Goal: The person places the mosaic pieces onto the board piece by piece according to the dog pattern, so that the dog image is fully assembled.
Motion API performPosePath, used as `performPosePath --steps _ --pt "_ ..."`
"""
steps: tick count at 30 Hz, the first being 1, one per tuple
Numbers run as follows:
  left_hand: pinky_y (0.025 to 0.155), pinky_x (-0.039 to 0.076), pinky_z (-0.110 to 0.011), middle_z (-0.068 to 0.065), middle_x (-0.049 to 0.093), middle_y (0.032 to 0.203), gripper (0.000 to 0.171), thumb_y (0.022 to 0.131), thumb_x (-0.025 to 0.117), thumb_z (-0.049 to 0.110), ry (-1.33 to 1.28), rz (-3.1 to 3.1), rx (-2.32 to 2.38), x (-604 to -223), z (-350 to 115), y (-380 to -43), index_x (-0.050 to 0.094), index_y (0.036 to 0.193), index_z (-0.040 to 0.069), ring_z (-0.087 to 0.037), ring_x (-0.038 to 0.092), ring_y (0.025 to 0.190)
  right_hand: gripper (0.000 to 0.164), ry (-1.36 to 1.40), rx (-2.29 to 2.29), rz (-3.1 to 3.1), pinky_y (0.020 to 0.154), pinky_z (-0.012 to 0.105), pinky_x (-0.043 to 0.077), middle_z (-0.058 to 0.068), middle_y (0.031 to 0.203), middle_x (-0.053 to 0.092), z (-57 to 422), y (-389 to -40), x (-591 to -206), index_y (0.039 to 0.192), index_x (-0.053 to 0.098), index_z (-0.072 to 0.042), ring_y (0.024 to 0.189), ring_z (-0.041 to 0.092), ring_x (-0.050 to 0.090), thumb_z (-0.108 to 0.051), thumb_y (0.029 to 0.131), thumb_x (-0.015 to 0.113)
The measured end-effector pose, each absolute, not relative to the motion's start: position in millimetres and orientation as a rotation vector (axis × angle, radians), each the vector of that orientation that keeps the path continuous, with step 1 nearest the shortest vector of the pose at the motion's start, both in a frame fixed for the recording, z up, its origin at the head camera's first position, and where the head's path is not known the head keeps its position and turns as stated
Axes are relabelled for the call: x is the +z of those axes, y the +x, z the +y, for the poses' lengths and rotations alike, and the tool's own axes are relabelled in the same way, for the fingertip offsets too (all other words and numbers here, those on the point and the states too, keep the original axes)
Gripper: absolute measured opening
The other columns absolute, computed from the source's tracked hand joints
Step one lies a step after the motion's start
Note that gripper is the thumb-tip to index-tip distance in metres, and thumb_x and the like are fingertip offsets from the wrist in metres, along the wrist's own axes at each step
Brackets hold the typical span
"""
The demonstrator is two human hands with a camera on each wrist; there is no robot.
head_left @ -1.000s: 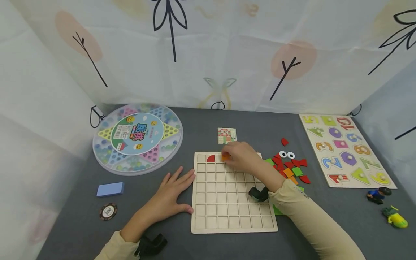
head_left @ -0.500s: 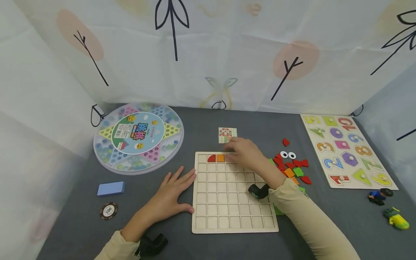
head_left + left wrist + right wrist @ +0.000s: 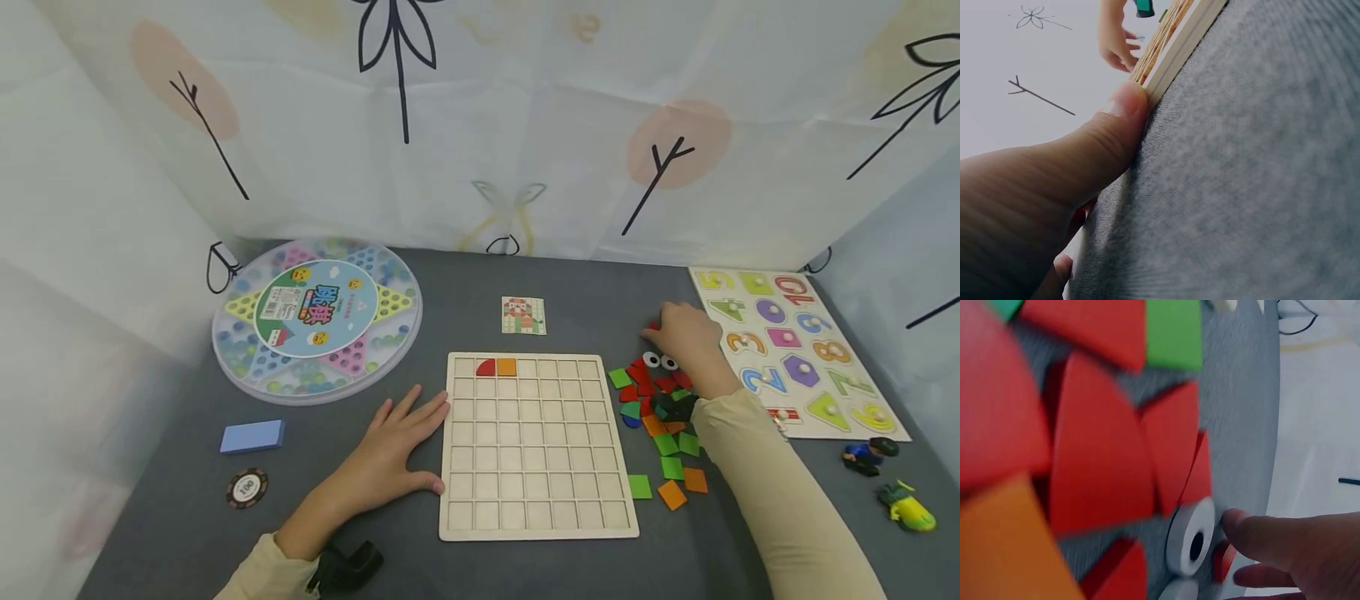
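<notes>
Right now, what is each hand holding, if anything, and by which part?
The left hand holds nothing, its thumb only touching the grid board. The right hand is at a red piece; whether pinched, and where, cannot be told.

Right hand (image 3: 686, 342): gone from the top row of the board (image 3: 537, 433), now reaching past the board's upper right corner; pinch or mere touch unclear.
Orange square (image 3: 506, 367): under fingertips a second ago, now lying uncovered in the board's top row, beside the red quarter (image 3: 486, 367).
Lone red piece (image 3: 1222, 559): fully bare before, now mostly hidden by fingers, right of the board.
Wrist camera (image 3: 678, 407): shifted off the board onto the loose pieces at right.
Orange tiles (image 3: 672, 496): newly uncovered, right of the board's lower half.
Card (image 3: 523, 316): corner freed, beyond the board.
</notes>
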State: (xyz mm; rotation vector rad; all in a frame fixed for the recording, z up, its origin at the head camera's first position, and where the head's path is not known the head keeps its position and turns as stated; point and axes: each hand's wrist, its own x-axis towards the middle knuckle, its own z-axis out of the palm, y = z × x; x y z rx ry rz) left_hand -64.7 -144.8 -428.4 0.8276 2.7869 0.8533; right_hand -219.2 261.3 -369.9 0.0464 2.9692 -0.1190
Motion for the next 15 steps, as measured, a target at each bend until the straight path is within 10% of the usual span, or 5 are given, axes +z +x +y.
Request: performPosePath --steps 5,15 --pt "0.103 0.002 -0.056 0.005 0.017 0.148 0.100 0.061 0.065 0.058 0.832 2.787 0.858 -428.9 -144.5 -64.3 0.023 0.142 0.017 -0.026 0.004 0.137 0.027 0.044 -0.163 2.945 0.045 0.035 0.037 0.013 0.068 0.053 267.0 -217.2 -369.6 0.076 0.051 -0.002 0.059 0.028 0.053 -0.026 0.084 0.059" --pt "0.102 0.004 -0.057 0.005 0.018 0.147 0.100 0.060 0.066 0.057 0.831 2.801 0.856 -429.2 -144.9 -63.9 0.024 0.142 0.017 -0.027 0.005 0.136 0.018 -0.192 -0.229 2.998 0.060 0.046 0.042 0.020 0.095 0.057 266.8 -218.4 -378.1 0.096 0.060 -0.001 0.079 0.034 0.053 0.000 0.079 0.055"
